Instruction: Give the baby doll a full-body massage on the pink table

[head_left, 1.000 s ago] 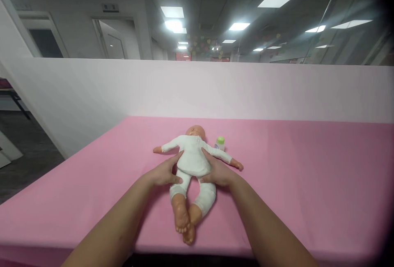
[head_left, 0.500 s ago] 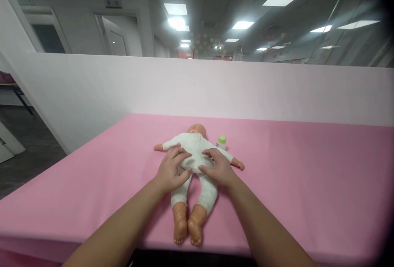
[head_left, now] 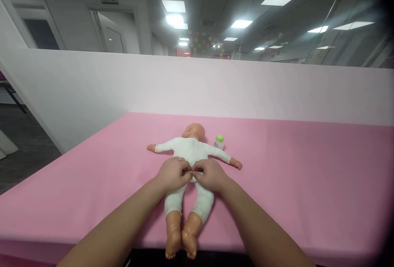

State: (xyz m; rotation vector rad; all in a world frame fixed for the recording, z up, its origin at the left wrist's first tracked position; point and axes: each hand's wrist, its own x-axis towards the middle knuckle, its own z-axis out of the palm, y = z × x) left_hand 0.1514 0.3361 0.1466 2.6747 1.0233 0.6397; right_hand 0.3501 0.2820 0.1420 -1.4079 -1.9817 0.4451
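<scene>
Working both hands over the doll, which lies on the pink table cover with its lower torso right under your fingers. Your left hand and right hand are curled, knuckles up, thumbs and fingertips almost meeting at the middle. Can't tell if you have a fold of white cloth pinched or are only resting on it; fingertips partly hidden. Head is beyond your hands, doll arms spread out to either side, bare feet between your forearms. Green-capped bottle sits just beyond your right hand, touched by neither. Handling, best guess: fairly light, cloth body soft and giving under pressure, limbs probably floppy. Head and feet look like smooth, firm plastic, so likely slippier. Doesn't look fragile. Take hold round the torso, one hand per side; cloth should grip better than the shiny ends
</scene>
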